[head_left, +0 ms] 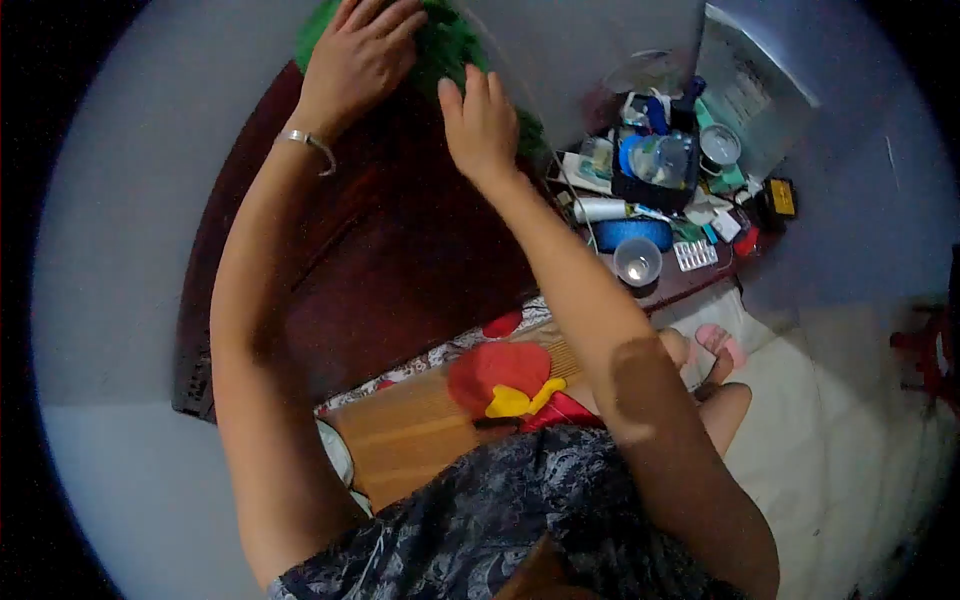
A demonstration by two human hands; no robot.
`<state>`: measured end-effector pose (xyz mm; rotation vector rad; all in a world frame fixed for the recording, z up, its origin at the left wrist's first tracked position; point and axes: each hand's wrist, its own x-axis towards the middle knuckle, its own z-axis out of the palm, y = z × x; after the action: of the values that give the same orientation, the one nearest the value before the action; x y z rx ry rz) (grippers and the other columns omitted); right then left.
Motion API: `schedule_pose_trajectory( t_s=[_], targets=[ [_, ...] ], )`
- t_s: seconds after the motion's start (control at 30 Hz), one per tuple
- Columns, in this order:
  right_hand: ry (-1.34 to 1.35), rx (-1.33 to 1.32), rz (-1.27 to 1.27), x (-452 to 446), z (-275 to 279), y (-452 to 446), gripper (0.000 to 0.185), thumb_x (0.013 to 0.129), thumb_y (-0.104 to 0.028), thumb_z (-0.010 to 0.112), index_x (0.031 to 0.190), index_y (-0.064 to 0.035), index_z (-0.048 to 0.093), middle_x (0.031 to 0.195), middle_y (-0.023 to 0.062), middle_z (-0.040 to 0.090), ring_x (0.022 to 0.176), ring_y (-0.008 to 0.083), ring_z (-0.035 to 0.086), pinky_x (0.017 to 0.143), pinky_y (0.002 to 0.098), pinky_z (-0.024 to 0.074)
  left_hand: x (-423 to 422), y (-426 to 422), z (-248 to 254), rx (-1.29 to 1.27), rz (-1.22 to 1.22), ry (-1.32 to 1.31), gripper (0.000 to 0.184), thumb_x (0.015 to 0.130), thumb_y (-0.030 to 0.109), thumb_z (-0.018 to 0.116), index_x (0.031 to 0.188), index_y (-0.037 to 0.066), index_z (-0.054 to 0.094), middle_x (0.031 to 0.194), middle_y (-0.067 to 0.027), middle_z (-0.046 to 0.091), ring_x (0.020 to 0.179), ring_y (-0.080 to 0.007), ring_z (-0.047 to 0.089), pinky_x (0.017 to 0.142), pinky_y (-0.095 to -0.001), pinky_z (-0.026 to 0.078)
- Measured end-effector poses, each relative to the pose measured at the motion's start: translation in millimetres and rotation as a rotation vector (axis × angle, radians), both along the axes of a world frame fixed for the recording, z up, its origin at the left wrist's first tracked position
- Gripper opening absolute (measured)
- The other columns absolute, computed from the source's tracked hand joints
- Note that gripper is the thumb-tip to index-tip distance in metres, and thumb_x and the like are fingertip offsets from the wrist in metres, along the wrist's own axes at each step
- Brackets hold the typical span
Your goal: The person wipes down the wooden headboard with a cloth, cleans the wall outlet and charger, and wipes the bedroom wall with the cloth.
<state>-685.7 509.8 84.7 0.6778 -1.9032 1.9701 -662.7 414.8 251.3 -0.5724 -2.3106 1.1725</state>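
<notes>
A green, fuzzy-looking thing lies along the top edge of a dark reddish-brown wooden panel; its exact kind I cannot make out. My left hand, a bracelet at its wrist, is on the green thing's left part, fingers stretched out and their tips near the frame's top edge. Lower and to the right, my right hand is over the panel beside the green thing, thumb and fingers apart. I see nothing held in either hand.
Right of the panel, a crowded tabletop bears a clear jar with a blue lid, a plastic cup, a blue roll and a blister pack. A thin cord hangs nearby. Below are a wooden slatted surface and a red-and-yellow item.
</notes>
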Motion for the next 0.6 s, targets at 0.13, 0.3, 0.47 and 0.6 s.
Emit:
schedule_pose_trajectory(
  t_s=[0.13,0.3,0.47,0.6],
  targets=[
    [-0.115,0.026,-0.065,12.8,-27.9,15.3,0.042,0.092,-0.032,0.046,0.114,0.0025,0.052,0.109,0.0249,0.054,0.092,0.0433,0.055,0.08,0.0505,0.0437,-0.3,16.0,-40.3,0.073,-0.056,-0.118,0.032,0.083,0.017,0.055,0.114,0.007,0.056,0.118,-0.009,0.054,0.118,-0.026,0.046,0.102,-0.0409,0.035],
    [-0.14,-0.008,-0.062,12.9,-60.1,25.2,0.03,0.092,-0.024,0.047,0.097,0.0045,0.057,0.101,0.023,0.058,0.089,0.0429,0.055,0.076,0.0466,0.0455,-8.1,36.4,-75.1,0.111,-0.089,-0.231,0.014,0.079,0.015,0.054,0.087,0.005,0.059,0.095,-0.0072,0.059,0.098,-0.0255,0.053,0.088,-0.0369,0.044],
    [-0.305,0.075,-0.011,23.8,-110.8,42.7,0.029,0.092,-0.023,0.045,0.097,0.002,0.058,0.096,0.0225,0.058,0.086,0.0434,0.055,0.074,0.0474,0.0444,6.9,67.1,-110.9,0.231,0.074,-0.416,0.016,0.078,0.021,0.056,0.081,0.006,0.058,0.082,-0.0106,0.061,0.079,-0.0254,0.059,0.063,-0.0383,0.049],
    [-0.449,0.105,-0.006,32.1,-168.1,55.8,0.038,0.096,-0.03,0.037,0.097,0.0015,0.059,0.096,0.0228,0.059,0.089,0.0441,0.054,0.078,0.0483,0.0428,3.4,81.3,-150.7,0.247,0.03,-0.553,0.016,0.078,0.022,0.056,0.072,0.008,0.062,0.072,-0.0087,0.061,0.065,-0.0253,0.06,0.057,-0.0368,0.047]
  ],
)
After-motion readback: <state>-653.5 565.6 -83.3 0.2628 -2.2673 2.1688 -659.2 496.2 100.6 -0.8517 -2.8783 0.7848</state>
